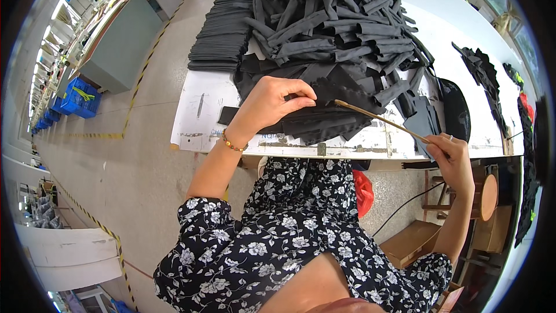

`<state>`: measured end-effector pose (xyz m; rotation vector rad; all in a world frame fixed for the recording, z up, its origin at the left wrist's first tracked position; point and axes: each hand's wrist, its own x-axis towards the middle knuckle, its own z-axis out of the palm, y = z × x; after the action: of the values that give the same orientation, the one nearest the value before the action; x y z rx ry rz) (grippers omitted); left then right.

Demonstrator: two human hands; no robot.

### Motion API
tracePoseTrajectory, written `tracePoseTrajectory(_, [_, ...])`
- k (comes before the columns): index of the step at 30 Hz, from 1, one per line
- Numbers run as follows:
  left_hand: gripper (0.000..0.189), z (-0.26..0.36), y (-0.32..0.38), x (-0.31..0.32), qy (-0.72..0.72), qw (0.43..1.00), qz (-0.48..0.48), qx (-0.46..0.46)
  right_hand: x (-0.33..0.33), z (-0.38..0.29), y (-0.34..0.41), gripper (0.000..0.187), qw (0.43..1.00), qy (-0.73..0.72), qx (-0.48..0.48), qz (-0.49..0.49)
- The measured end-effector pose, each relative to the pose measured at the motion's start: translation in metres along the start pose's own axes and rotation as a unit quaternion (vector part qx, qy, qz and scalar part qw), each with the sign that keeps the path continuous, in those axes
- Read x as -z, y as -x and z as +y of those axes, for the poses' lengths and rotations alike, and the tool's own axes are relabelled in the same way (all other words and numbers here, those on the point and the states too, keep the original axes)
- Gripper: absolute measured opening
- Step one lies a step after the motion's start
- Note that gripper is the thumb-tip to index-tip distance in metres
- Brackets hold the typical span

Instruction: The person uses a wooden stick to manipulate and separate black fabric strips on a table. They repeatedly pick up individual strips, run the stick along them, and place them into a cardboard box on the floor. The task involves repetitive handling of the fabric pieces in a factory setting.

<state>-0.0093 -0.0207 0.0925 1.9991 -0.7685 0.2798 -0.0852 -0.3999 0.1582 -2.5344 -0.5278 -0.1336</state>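
My right hand point(451, 158) grips the lower end of a thin wooden stick point(382, 119), whose tip rests over dark fabric pieces near the table's front. My left hand point(278, 100) hovers above those pieces, left of the tip, thumb and forefinger nearly together; whether anything thin is between them cannot be told. Under both lies a loose layer of black fabric pieces point(330, 126). Beyond is a big heap of rolled or tube-like black fabric pieces point(312, 26). A neat row of folded dark fabric pieces point(219, 30) lies along the left side of the heap.
The white table point(195, 95) has a worn front edge close to my body. At its right are a black curved object point(454, 108) and black fabric scraps point(482, 74). Below stand a wooden stool point(488, 198) and a cardboard box point(410, 241). Blue crates point(82, 100) stand left on the floor.
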Motion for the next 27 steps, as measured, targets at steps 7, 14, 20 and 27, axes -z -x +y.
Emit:
tracePoseTrajectory(7, [0.012,-0.002,0.001,0.000,-0.009,1.000,-0.001,-0.009,-0.003,0.000,-0.001,0.015,1.000,0.003,-0.017,-0.026])
tracePoseTrajectory(14, [0.010,-0.006,0.002,-0.001,0.007,1.000,-0.014,0.027,-0.004,0.000,0.001,0.016,1.000,0.000,-0.011,-0.022])
tracePoseTrajectory(20, [0.010,-0.008,0.002,-0.003,0.024,0.998,-0.043,0.038,-0.006,0.002,0.002,0.016,1.000,0.005,-0.013,-0.022])
tracePoseTrajectory(27, [0.012,-0.011,0.003,-0.006,0.018,0.998,-0.063,0.021,-0.004,0.001,0.003,0.016,1.000,0.000,0.012,0.003])
